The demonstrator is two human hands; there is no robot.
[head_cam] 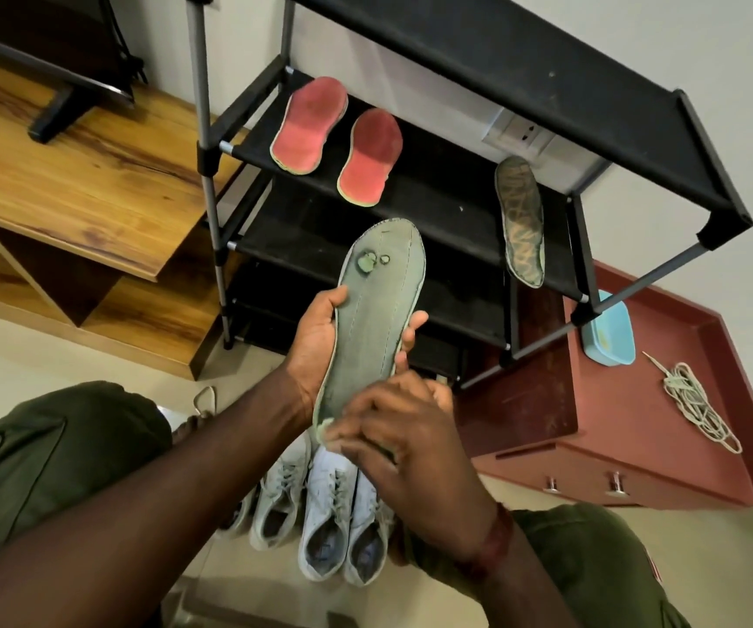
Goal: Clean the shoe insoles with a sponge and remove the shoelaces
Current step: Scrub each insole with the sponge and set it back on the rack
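The grey-green insole (374, 310) is held upright in the air in front of the shoe rack (456, 206), toe up. The left hand (315, 342) grips its waist, thumb on one edge and fingertips wrapped round the other. The right hand (411, 437) is bent over the heel end; whether it holds a sponge there cannot be told, as the fingers hide it. The insole looks light, thin and floppy, with stitched edges and a few damp spots near the toe, so it likely needs backing from behind under any rubbing, and a grip at the waist suits that. Two red insoles (309, 124) lie at the shelf's left end, with bare shelf before a patterned insole (519, 219) at its right edge. Pulled shoelaces (694, 405) lie on the red cabinet (615, 401); laced sneakers (334, 514) stand below the hands
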